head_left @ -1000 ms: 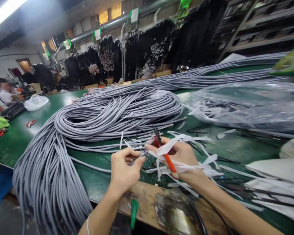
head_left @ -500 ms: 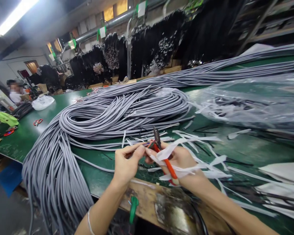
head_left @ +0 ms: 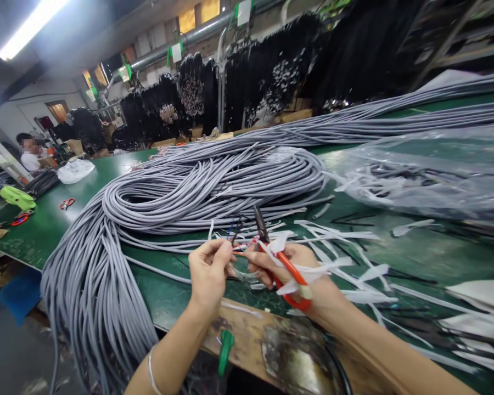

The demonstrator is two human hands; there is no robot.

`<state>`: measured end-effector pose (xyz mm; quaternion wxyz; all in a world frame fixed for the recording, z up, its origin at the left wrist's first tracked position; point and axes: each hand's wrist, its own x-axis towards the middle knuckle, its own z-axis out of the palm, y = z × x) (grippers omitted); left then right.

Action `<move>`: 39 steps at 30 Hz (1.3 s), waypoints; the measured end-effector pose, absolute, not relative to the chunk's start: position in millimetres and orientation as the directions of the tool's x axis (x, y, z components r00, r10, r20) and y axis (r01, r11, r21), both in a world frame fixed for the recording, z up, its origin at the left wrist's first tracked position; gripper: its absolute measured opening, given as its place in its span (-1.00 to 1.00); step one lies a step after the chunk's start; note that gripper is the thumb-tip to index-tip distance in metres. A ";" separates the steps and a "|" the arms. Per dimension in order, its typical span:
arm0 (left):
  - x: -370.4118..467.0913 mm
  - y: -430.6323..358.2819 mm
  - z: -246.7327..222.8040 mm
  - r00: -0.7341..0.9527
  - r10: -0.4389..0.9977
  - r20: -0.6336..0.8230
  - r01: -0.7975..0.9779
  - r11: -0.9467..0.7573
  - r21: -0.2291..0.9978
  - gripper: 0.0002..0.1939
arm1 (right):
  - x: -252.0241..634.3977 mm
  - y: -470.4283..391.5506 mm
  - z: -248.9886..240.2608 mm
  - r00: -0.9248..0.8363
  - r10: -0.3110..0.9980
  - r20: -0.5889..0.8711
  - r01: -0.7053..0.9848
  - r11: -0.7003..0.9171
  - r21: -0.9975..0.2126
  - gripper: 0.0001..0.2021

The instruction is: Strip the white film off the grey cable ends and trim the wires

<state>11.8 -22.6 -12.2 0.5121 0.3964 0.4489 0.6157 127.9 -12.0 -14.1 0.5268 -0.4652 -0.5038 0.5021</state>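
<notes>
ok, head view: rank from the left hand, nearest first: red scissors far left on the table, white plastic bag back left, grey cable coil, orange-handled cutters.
From the left hand:
1. Orange-handled cutters, just to its right, in the right hand.
2. Grey cable coil, behind it on the green table.
3. Red scissors, far left.
4. White plastic bag, back left, beyond the scissors.

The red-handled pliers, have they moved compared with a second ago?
Yes. The red-handled pliers have tilted: the handles lie flatter and point further right along the wooden table edge, in the right hand.
</notes>
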 end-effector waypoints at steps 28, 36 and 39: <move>-3.6 -16.3 -3.8 0.065 0.975 -0.212 -0.453 0.218 0.864 -0.50 | 131.5 -10.5 -16.9 -0.069 0.997 -0.032 -0.090 -0.038 -0.995 -0.60; -10.3 -20.2 -14.2 0.187 0.953 0.238 -0.412 -0.144 0.900 -0.65 | 139.4 -10.3 -13.1 0.032 0.990 0.134 0.072 0.131 -0.989 -0.65; -10.9 -20.3 -20.1 0.022 0.875 0.484 -0.311 -0.454 0.835 -0.80 | 145.4 -12.5 -12.6 0.063 0.925 0.374 0.325 0.336 -0.884 -0.74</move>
